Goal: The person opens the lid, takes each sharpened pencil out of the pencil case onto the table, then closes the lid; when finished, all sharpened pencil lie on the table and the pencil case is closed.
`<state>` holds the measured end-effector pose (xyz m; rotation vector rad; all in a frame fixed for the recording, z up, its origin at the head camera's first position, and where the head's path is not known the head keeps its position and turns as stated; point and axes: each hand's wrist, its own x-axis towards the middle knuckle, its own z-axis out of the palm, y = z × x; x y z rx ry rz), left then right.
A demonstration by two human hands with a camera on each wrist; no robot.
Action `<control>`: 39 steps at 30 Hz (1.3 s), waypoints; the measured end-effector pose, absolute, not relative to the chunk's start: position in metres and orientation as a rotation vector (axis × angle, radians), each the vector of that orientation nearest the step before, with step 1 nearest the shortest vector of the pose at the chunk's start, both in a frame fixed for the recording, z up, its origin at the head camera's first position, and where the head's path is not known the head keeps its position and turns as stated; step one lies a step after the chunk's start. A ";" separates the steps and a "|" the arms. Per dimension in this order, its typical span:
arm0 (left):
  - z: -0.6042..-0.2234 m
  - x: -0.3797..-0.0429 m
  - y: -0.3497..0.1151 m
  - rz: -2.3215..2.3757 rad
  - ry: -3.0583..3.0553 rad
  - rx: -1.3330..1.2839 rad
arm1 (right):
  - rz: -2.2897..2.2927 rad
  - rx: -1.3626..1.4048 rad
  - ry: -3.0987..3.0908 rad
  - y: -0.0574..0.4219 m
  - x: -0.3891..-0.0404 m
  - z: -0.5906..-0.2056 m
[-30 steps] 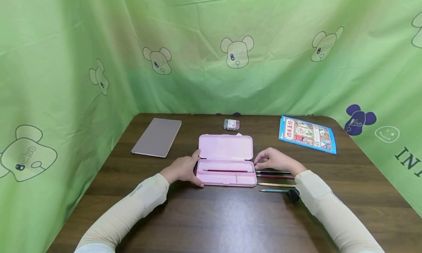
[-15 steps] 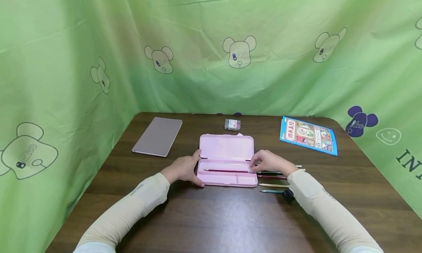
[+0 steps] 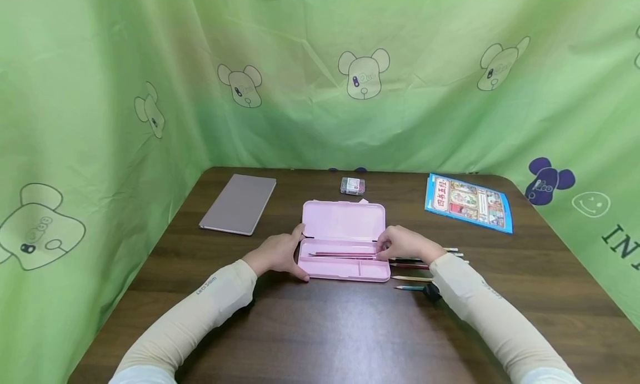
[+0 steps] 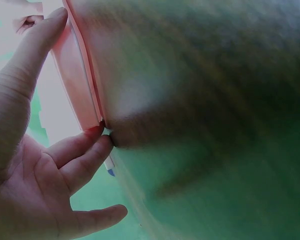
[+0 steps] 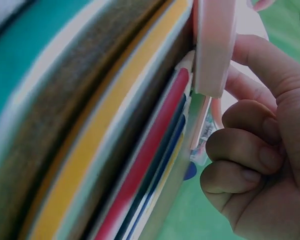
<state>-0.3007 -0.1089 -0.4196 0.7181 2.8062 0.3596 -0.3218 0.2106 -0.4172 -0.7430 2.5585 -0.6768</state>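
A pink pencil case (image 3: 327, 269) lies open on the table, its lid (image 3: 344, 220) tilted back. My left hand (image 3: 280, 253) grips the case's left end, thumb at the front corner and fingers toward the hinge. Two slim reddish pencils (image 3: 345, 255) lie side by side in the long rear compartment. At their right end, my right hand (image 3: 402, 243) pinches one of them; its fingertips are hidden behind the case wall (image 5: 215, 55) in the right wrist view. Right of the case, a red pencil (image 5: 145, 135), a yellow pencil (image 5: 110, 110) and several others lie in a row.
A grey notebook (image 3: 240, 204) lies at the back left, and a blue-edged picture booklet (image 3: 469, 203) at the back right. Behind the lid sits a small clear box (image 3: 353, 186). Green printed cloth (image 3: 300, 134) hangs around the table's far edge.
My right hand has moved left from beside the case to over its right end, bringing a second pencil into the rear compartment. My left hand has stayed on the case's left end.
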 end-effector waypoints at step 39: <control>-0.421 -0.301 -0.109 0.355 2.789 0.699 | -1.138 -0.420 2.715 0.259 -0.305 -0.422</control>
